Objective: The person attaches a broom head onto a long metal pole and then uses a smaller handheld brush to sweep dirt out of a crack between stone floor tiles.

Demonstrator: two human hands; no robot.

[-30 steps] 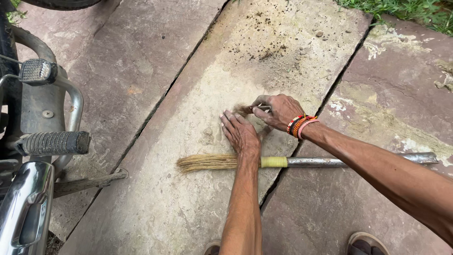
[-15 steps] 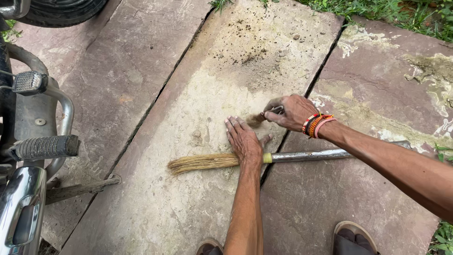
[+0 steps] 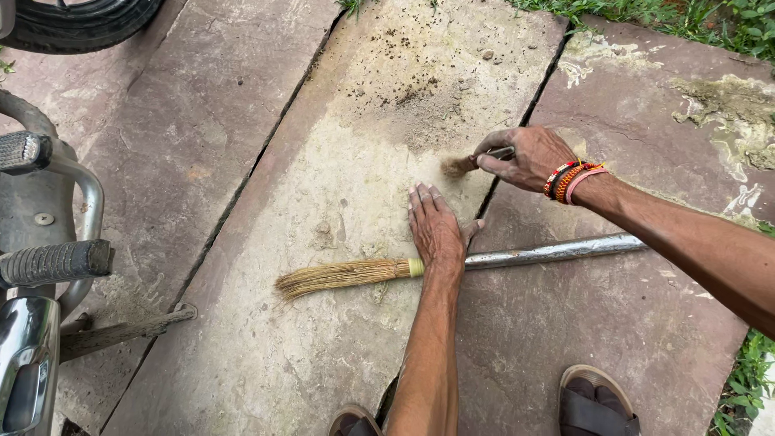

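Head view, steeply down, close above paving [image 3: 266, 161]

Open stone slab [image 3: 355, 161] ahead of and to the left of the left hand [image 3: 436, 230], with only loose dirt [image 3: 412, 85] scattered farther up. Blocked low down by the broom [image 3: 452, 265] lying crosswise under that hand's wrist, its metal handle running rightward below the right hand [image 3: 525, 157]. Hemmed in at far left by the motorcycle's footpeg [image 3: 52, 262], its kickstand [image 3: 121, 329] and tyre [image 3: 77, 20].

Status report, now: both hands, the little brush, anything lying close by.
Left hand flat on stone slab, empty. Right hand gripping small brush, bristles on slab. Long broom lies under left wrist.
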